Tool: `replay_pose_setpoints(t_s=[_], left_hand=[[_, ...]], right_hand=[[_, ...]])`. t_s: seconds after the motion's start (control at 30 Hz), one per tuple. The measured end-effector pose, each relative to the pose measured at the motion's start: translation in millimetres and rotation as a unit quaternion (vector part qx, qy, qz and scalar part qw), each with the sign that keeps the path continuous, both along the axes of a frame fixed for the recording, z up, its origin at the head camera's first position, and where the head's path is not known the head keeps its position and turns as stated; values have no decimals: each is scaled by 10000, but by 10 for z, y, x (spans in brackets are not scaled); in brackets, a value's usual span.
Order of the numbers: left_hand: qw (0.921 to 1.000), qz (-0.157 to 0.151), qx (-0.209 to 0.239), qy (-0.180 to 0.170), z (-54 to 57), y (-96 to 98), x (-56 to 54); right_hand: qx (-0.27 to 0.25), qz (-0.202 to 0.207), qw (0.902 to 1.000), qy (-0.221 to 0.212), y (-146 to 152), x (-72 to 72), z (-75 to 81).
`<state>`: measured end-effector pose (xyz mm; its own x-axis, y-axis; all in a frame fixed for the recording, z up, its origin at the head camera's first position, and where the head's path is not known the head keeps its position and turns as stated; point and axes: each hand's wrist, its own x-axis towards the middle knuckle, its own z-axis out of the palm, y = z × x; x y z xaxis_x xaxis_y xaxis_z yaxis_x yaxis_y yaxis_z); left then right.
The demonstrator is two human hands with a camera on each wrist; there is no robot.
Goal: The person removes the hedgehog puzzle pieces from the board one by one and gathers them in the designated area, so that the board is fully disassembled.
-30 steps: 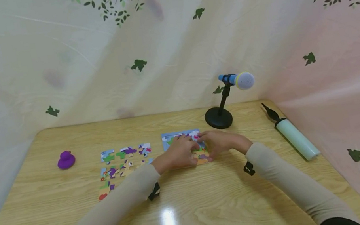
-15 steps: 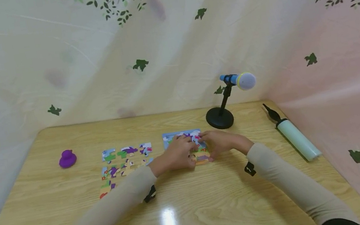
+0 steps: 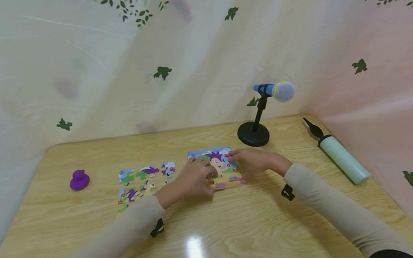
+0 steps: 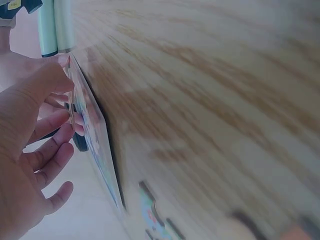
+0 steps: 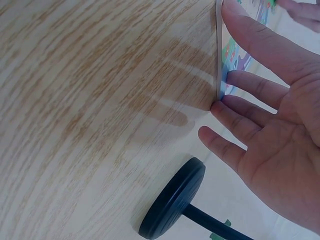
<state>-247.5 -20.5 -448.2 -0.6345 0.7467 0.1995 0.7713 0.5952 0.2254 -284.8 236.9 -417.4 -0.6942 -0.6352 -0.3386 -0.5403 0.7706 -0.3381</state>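
A jigsaw puzzle board (image 3: 207,151) with a cartoon picture lies flat on the wooden table. My left hand (image 3: 190,180) is over its left edge in the head view. In the left wrist view, thumb and fingers pinch a thin puzzle piece (image 4: 72,107), seen edge-on, so its print is hidden. My right hand (image 3: 251,161) rests at the board's right side, its fingers fairly straight and spread along that edge, with the thumb (image 5: 237,15) touching the edge too. Several loose puzzle pieces (image 3: 149,170) lie in rows left of the board; my left forearm covers some.
A blue toy microphone (image 3: 283,91) on a round black stand (image 3: 253,134) is behind the right hand. Farther right lies a pale green hand pump (image 3: 343,158) with a black nozzle. A purple duck-shaped toy (image 3: 79,180) sits at the far left. A leaf-print cloth (image 3: 108,63) hangs behind the table.
My left hand has moved left across the board, uncovering more of the cartoon picture, and its forearm now hides more of the loose pieces. The right hand stays at the board's edge.
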Motion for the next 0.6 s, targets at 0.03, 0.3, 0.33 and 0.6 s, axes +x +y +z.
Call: replay_pose_setpoints(t_s=[0.03, 0.3, 0.33, 0.6], left_hand=[[10000, -9, -24, -6, 12, -25, 11], [9998, 14, -184, 109, 59, -273, 121], [9997, 44, -217, 117, 55, -310, 135], [9995, 209, -239, -53, -2, -633, 228]], right_hand=[[-12, -17, 10000, -19, 1, -2, -3], [-46, -24, 10000, -23, 4, -13, -13], [-44, -20, 10000, -23, 4, -14, -15], [-39, -154, 9997, -160, 17, -7, -33]])
